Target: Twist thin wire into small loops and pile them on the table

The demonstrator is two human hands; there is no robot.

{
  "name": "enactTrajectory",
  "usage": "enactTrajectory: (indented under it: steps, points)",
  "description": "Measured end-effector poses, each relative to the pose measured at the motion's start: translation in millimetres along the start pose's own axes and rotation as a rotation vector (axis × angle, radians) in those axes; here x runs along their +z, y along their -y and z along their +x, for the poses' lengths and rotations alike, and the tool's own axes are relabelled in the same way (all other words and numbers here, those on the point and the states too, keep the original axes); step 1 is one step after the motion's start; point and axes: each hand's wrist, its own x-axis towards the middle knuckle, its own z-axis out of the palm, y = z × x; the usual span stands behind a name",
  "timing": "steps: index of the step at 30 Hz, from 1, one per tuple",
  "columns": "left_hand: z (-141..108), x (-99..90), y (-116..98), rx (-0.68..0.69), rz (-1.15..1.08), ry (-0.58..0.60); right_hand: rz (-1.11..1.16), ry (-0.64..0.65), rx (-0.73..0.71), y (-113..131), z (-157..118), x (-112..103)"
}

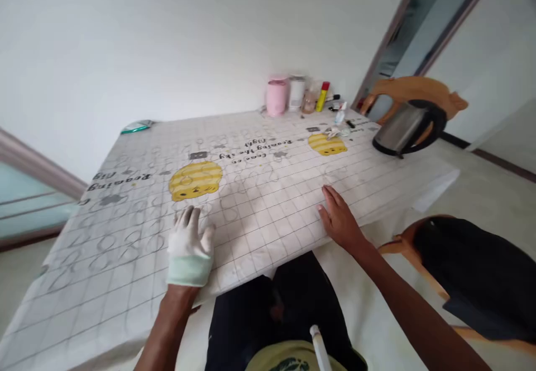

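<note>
My left hand (190, 242), in a white knit glove with a pale green cuff, rests on the checked tablecloth (268, 209) near the front edge. Its fingers are stretched out and hold nothing. To the right, my bare right hand (339, 217) lies on the cloth with fingers extended and nothing in them. Printed yellow striped animal figures and dark lettering show on the cloth beyond both hands. Farther back lies a small crumpled white item (334, 132), perhaps the other glove.
An electric kettle (400, 128) stands at the table's right side. Along the wall are a pink canister (277, 97), a white canister (297, 93) and a yellow tube with a red cap (322, 97). A green-edged item (137, 126) lies back left. Dark cloth (473, 270) drapes a wooden chair.
</note>
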Motion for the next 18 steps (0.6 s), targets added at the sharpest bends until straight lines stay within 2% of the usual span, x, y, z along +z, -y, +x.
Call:
enactTrajectory:
  steps: [3, 6, 10, 18]
  points:
    - [-1.0, -2.3, -2.2, -0.039, 0.001, 0.006, -0.134, 0.044, 0.060, -39.6, 17.9, -2.1]
    - [-0.7, -4.7, -5.2, -0.067, 0.014, 0.022, -0.220, 0.175, 0.102, -54.5, 34.1, 5.6]
    - [1.0, -5.0, -7.6, -0.081, 0.024, 0.053, -0.231, 0.344, 0.106, -45.8, 34.7, 11.7]
    - [1.2, -7.2, -13.4, -0.100, -0.006, 0.100, -0.192, 0.343, 0.018, -25.8, -7.9, -10.9]
